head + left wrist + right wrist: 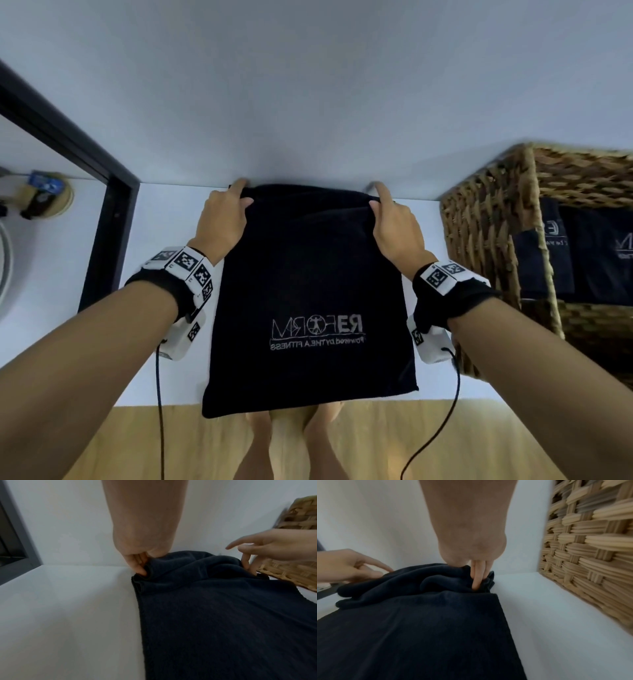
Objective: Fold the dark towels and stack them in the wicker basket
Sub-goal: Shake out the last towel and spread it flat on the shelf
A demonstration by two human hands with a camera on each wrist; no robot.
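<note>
A dark towel [308, 281] with a white REFORM logo lies on the white table, its near edge hanging over the front. My left hand [224, 212] pinches its far left corner, the same pinch showing on the towel [214, 615] in the left wrist view under my left hand [140, 566]. At the far right corner my right hand [394, 219] pinches the cloth, index finger sticking out. In the right wrist view my right hand [476, 574] has fingers tucked into the bunched towel [419, 628]. The wicker basket [486, 219] stands to the right with folded dark towels [582, 253] inside.
A white wall rises right behind the towel's far edge. A black frame [102, 212] stands at the left of the table [164, 383]. The basket wall [590, 555] is close beside my right hand. Wooden floor and my bare feet show below the table's front edge.
</note>
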